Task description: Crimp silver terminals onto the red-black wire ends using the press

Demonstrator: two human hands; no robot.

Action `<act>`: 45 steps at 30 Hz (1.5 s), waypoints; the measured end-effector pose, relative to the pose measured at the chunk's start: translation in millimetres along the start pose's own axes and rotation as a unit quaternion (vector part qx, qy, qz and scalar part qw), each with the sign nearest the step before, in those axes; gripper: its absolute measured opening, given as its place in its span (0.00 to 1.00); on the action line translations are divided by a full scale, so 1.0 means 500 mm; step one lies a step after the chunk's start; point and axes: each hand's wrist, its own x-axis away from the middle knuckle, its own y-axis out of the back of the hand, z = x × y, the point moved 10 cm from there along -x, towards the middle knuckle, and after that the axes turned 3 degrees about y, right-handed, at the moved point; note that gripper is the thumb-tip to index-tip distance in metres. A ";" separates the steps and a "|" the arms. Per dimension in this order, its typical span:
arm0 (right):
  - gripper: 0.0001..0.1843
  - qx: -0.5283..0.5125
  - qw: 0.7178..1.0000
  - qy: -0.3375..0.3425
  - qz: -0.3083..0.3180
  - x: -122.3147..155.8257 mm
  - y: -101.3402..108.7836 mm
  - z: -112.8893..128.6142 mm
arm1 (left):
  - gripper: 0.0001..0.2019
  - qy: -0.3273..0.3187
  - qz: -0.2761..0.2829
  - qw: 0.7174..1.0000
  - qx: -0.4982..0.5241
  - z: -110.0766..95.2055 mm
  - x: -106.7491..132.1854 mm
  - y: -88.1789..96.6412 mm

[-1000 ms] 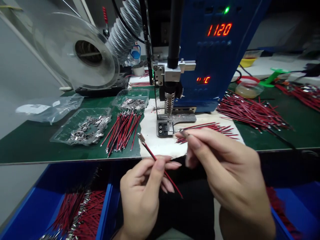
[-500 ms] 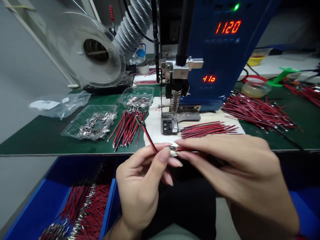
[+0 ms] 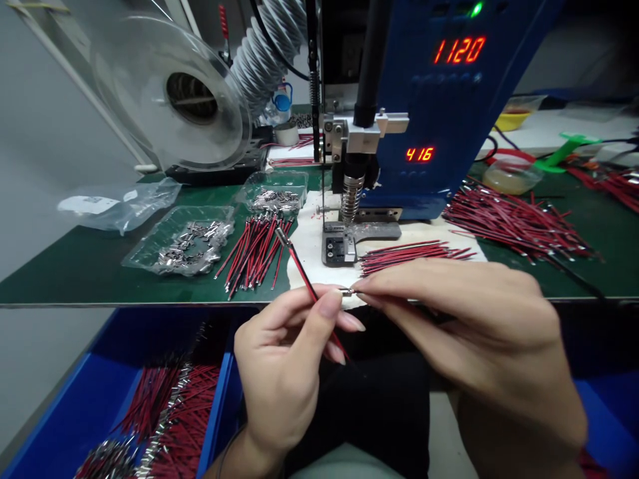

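My left hand (image 3: 282,379) is closed. Between its thumb and forefinger is a small metal connector (image 3: 346,291), and a red-and-black wire (image 3: 303,271) runs slantwise through the same fingers, with a metal connector on its upper end. My right hand (image 3: 479,326) pinches a second wire at the open end of the small connector; fingertips hide most of this wire. Both hands meet just in front of the table edge, below the soldering machine's metal fixture (image 3: 339,247). Short red-and-black wires (image 3: 414,256) lie on white paper beyond the right fingers.
Clear trays of metal connectors (image 3: 192,246) and a wire bundle (image 3: 254,256) lie left. The blue machine (image 3: 429,120) stands ahead, its spring-wrapped head (image 3: 352,193) above the fixture. A wire pile (image 3: 514,219) is right. Below the table, a blue bin (image 3: 219,406) contains wires.
The right fingertips have drawn closer together at the connector, covering the wire that showed between them. The left hand has shifted slightly right. The lower red display now reads 416.
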 end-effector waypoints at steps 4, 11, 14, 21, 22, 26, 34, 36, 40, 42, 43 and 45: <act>0.11 -0.003 1.000 0.000 -0.008 -0.007 0.005 -0.004 | 0.05 0.002 0.006 1.000 -0.006 0.001 -0.001 -0.005; 0.11 -0.025 1.000 0.007 -0.007 -0.008 0.001 -0.003 | 0.05 -0.016 0.016 1.000 -0.001 -0.001 0.000 -0.007; 0.11 -0.030 0.999 0.008 -0.013 -0.007 0.000 -0.006 | 0.05 -0.024 0.019 1.000 -0.004 -0.002 0.001 -0.008; 0.13 -0.026 0.999 0.041 0.008 -0.008 -0.007 0.007 | 0.04 -0.038 0.018 0.999 -0.017 -0.008 0.000 -0.012; 0.13 -0.027 0.999 0.045 0.012 -0.007 -0.009 0.008 | 0.04 -0.040 0.014 0.999 -0.020 -0.009 0.000 -0.011; 0.14 -0.028 0.998 0.048 0.022 -0.001 -0.014 0.004 | 0.04 -0.036 0.011 0.999 -0.038 -0.003 -0.003 -0.007; 0.06 0.085 0.994 -0.020 0.061 -0.001 -0.039 -0.106 | 0.08 0.003 0.033 0.990 -0.137 0.030 -0.027 0.003; 0.06 0.093 0.990 -0.036 0.101 -0.004 -0.066 -0.142 | 0.10 0.013 0.047 0.988 -0.149 0.042 -0.029 0.002; 0.07 0.107 0.985 -0.061 0.122 -0.004 -0.093 -0.184 | 0.11 0.012 0.069 0.983 -0.171 0.053 -0.029 -0.005; 0.06 0.092 0.987 -0.060 0.116 0.000 -0.095 -0.185 | 0.10 -0.011 0.080 0.978 -0.194 0.048 -0.035 -0.012; 0.06 0.086 0.988 -0.056 0.112 0.003 -0.094 -0.183 | 0.10 -0.025 0.087 0.974 -0.209 0.044 -0.040 -0.015; 0.05 0.081 0.990 -0.046 0.106 0.010 -0.093 -0.178 | 0.10 -0.055 0.098 0.965 -0.239 0.037 -0.055 -0.020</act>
